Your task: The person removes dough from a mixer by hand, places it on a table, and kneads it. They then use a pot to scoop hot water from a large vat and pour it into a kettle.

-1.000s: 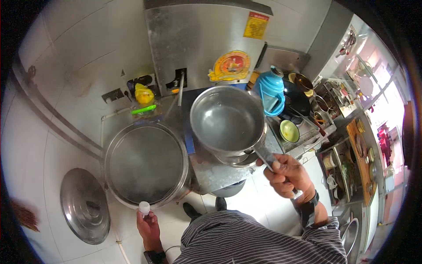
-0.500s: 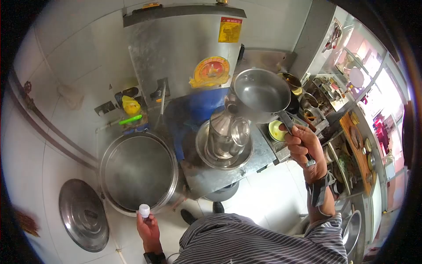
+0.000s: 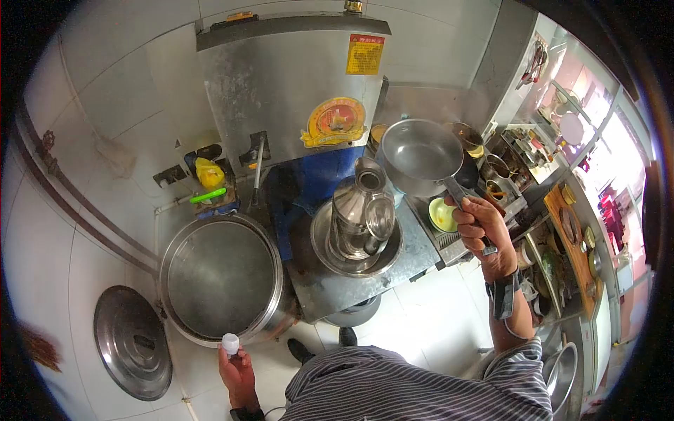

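Note:
My right hand (image 3: 483,230) is closed around the dark handle of a steel saucepan (image 3: 423,156), held up over the counter. Just left of the pan, a shiny metal jug-like flask (image 3: 357,217) stands with its mouth uncovered. It sits in a steel basin (image 3: 393,256) on the metal worktop. A small round metal lid or cup shape (image 3: 380,217) shows at the flask's right side. My left hand (image 3: 237,375) pinches a small white-topped stopper (image 3: 230,343) near the front rim of a large steaming pot (image 3: 276,305).
A round metal lid (image 3: 133,344) leans against the wall at left. Behind the pot is a ledge with a yellow cloth-like bundle (image 3: 209,172) and a green-handled tool (image 3: 208,196). A green bowl (image 3: 442,215) and several pans stand at right. A wooden board (image 3: 567,242) lies beyond.
The saucepan has shifted away from the flask and sits more level, so the flask's mouth now shows fully. My left hand still holds the stopper, slightly lower in view.

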`<state>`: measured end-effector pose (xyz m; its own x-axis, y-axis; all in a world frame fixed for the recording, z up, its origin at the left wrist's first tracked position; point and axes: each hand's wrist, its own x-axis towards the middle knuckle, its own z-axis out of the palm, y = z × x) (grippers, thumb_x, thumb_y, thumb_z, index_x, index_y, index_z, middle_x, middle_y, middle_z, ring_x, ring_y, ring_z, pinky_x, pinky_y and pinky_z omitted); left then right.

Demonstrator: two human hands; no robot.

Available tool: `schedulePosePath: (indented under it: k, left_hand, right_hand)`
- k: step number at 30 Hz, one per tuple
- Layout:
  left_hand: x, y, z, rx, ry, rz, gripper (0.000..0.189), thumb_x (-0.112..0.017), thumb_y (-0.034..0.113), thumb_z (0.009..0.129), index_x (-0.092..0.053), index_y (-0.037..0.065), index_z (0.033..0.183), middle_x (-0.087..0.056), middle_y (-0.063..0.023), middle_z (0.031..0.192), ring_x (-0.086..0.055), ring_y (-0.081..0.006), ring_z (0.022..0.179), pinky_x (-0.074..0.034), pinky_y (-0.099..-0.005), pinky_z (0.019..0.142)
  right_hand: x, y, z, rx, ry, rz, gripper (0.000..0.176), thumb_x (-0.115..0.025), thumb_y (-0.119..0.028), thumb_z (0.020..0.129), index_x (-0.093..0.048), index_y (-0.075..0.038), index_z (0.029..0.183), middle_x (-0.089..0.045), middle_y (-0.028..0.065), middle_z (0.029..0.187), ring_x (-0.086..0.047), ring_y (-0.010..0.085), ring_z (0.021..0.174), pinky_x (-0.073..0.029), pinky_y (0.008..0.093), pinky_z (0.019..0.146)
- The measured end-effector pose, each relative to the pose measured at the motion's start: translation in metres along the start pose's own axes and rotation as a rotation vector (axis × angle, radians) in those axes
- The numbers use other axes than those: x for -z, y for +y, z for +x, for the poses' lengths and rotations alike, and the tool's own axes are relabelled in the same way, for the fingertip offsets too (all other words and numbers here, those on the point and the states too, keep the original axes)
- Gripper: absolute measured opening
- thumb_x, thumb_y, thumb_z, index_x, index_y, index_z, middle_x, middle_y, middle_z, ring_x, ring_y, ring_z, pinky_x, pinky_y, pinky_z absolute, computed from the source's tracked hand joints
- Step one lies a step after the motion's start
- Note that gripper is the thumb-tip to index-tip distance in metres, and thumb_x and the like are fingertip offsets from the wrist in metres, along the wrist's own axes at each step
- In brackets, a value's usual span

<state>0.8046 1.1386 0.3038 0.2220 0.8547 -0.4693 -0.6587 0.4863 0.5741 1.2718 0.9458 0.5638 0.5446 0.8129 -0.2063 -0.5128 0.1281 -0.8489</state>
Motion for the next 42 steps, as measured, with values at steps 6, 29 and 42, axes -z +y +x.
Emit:
schedulePosePath:
  k: [6,29,42]
  left_hand:
    - [-0.001,-0.002,-0.003,-0.006,0.047,-0.009,0.030,-0.049,0.033,0.098,-0.051,0.004,0.101,-0.055,-0.0094,0.080,-0.051,-0.0122,0.059,-0.039,-0.0230,0.049]
    - [0.000,-0.007,0.005,0.005,0.047,-0.007,0.031,-0.049,0.034,0.098,-0.052,0.003,0.101,-0.056,-0.0083,0.077,-0.052,-0.0116,0.058,-0.039,-0.0228,0.048]
    - [-0.001,-0.009,0.010,0.012,0.027,-0.028,0.030,-0.051,0.033,0.097,-0.051,0.003,0.102,-0.056,-0.0089,0.079,-0.053,-0.0121,0.059,-0.040,-0.0232,0.049]
  right_hand:
    - [-0.003,-0.002,0.002,-0.014,0.001,-0.033,0.025,-0.044,-0.015,0.099,-0.051,0.006,0.110,-0.034,-0.0045,0.065,-0.027,0.0002,0.042,-0.020,0.0172,0.031]
    - [-0.006,-0.010,0.003,-0.006,0.054,-0.207,0.025,-0.046,-0.016,0.098,-0.052,0.004,0.111,-0.033,-0.0055,0.065,-0.028,0.0008,0.044,-0.022,0.0173,0.033]
    - [-0.005,-0.015,0.003,0.037,0.122,-0.206,0.026,-0.047,-0.016,0.098,-0.052,0.006,0.111,-0.036,-0.0049,0.064,-0.029,-0.0003,0.042,-0.026,0.0153,0.031]
